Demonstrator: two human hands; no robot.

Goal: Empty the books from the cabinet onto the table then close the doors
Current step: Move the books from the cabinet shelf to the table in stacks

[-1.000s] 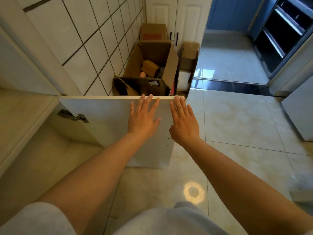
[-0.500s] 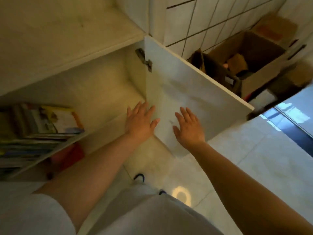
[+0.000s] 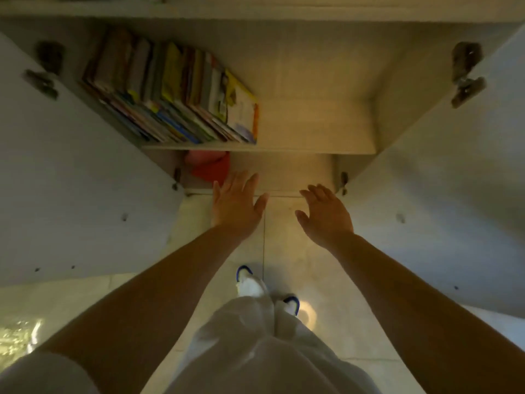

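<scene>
A view straight down from head height onto an open cabinet (image 3: 284, 29) with both doors swung wide. The left door (image 3: 71, 194) and right door (image 3: 443, 209) stand out toward the viewer, leaving a clear channel of pale tiled floor (image 3: 284, 251) between them.

The books (image 3: 170, 92) stand in a tight row on the left half of the upper shelf (image 3: 312, 115), packed against the left wall of the cabinet. The rightmost one leans, showing a white and yellow cover. Its print is too blurred to read, and no title on any spine can be made out. The right half of that shelf is bare.

Below the shelf's front edge, a red object (image 3: 210, 166) sits in the lower compartment — partly hidden by the shelf, so its shape cannot be told.

Both arms reach forward, bare. The left hand (image 3: 235, 206) is flat, fingers straight and together, holding nothing, over the cabinet's bottom front edge. The right hand (image 3: 324, 214) hangs beside it with fingers loosely bent, also holding nothing. The two hands are apart and touch neither door.

Metal hinges show near each door's top corner; the left hinge (image 3: 42, 78) is smeared by motion, the right hinge (image 3: 466, 78) clearer. Light trousers (image 3: 255, 351) and white shoes with blue trim (image 3: 247, 282) fill the bottom — the picture is dim and soft throughout.
</scene>
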